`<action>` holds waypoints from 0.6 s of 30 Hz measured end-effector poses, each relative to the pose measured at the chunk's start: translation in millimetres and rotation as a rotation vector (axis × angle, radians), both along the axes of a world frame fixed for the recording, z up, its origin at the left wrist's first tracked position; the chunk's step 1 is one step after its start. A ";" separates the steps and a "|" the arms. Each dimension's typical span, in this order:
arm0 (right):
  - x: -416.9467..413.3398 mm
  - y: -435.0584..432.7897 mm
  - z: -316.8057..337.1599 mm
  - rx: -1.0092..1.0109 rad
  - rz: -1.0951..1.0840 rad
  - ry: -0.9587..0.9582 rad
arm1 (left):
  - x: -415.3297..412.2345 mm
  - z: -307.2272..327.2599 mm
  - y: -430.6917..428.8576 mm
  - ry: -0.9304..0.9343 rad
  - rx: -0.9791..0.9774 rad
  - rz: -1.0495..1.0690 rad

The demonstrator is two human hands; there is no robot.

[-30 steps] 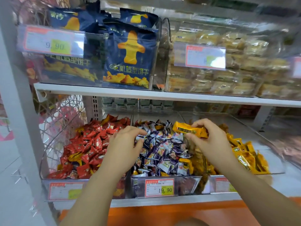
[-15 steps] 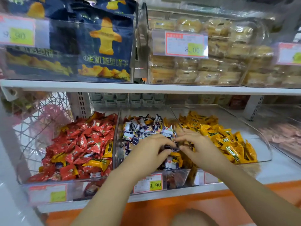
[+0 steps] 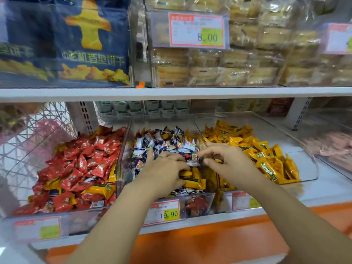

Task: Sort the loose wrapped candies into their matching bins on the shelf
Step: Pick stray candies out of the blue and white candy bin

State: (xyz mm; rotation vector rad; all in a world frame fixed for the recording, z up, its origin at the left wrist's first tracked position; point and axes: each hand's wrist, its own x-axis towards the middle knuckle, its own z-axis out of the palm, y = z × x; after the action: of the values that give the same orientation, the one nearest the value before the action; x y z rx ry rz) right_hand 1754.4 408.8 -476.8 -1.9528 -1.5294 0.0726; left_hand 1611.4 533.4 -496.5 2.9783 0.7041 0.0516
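Three clear bins sit on the lower shelf. The left bin (image 3: 124, 141) holds red candies (image 3: 89, 161) with a few stray yellow ones (image 3: 102, 188). Purple-and-white candies (image 3: 167, 143) fill the middle bin (image 3: 198, 204), and stray yellow candies (image 3: 194, 182) lie at its front. The right bin (image 3: 312, 164) holds yellow candies (image 3: 266, 157). My left hand (image 3: 163, 174) is down in the middle bin, fingers curled onto a stray yellow candy. My right hand (image 3: 226, 161) hovers over the divider between the middle and right bins, its curved fingertips at the purple candies, with nothing visibly held.
Price tags (image 3: 164, 212) hang on the bin fronts. The upper shelf edge (image 3: 171, 92) runs just above, carrying blue biscuit bags (image 3: 76, 44) and clear boxes of wrapped cakes (image 3: 238, 60). A wire basket (image 3: 32, 134) stands at the left, another clear bin (image 3: 331, 147) at the right.
My right hand let go of the yellow candy it held a second ago and moved back to the middle bin. My left hand shifted right and forward onto the stray yellow candies.
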 end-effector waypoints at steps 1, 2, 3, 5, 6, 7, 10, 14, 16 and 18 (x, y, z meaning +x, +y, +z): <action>-0.4 0.1 0.2 0.000 0.000 0.000 | -2.3 -0.1 -0.1 0.003 0.018 0.015; -0.3 -0.2 0.3 -0.006 0.000 -0.005 | -4.4 -0.6 -0.7 0.002 0.038 0.028; 0.1 -0.7 0.2 -0.017 0.003 -0.012 | -6.5 -1.8 -0.5 -0.003 0.062 0.043; 1.4 -2.3 -0.3 -0.035 0.021 -0.011 | -12.4 -3.9 3.0 -0.002 0.120 0.092; 2.2 -3.1 -0.7 -0.037 0.037 0.006 | -16.1 -4.1 6.3 0.014 0.145 0.127; 2.8 -4.1 -1.1 -0.035 0.053 0.030 | -19.8 -3.7 9.9 0.039 0.157 0.161; 5.2 -5.8 -1.3 -0.035 0.086 0.105 | -27.5 0.4 13.7 0.057 0.154 0.192; 8.1 -5.9 0.0 -0.046 0.100 0.128 | -14.9 7.5 -6.2 -0.164 0.093 0.000; 8.1 -5.5 -0.4 -0.048 0.106 0.117 | -1.2 6.7 -17.3 -0.190 -0.109 -0.092; 8.6 -5.6 -1.1 -0.050 0.120 0.124 | 11.6 1.0 -21.8 -0.128 -0.168 -0.132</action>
State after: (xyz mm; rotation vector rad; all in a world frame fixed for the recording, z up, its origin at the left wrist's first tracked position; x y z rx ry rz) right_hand 1762.9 403.2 -477.9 -1.8572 -1.5748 0.2804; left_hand 1623.0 511.6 -495.4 2.8227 0.4717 0.1640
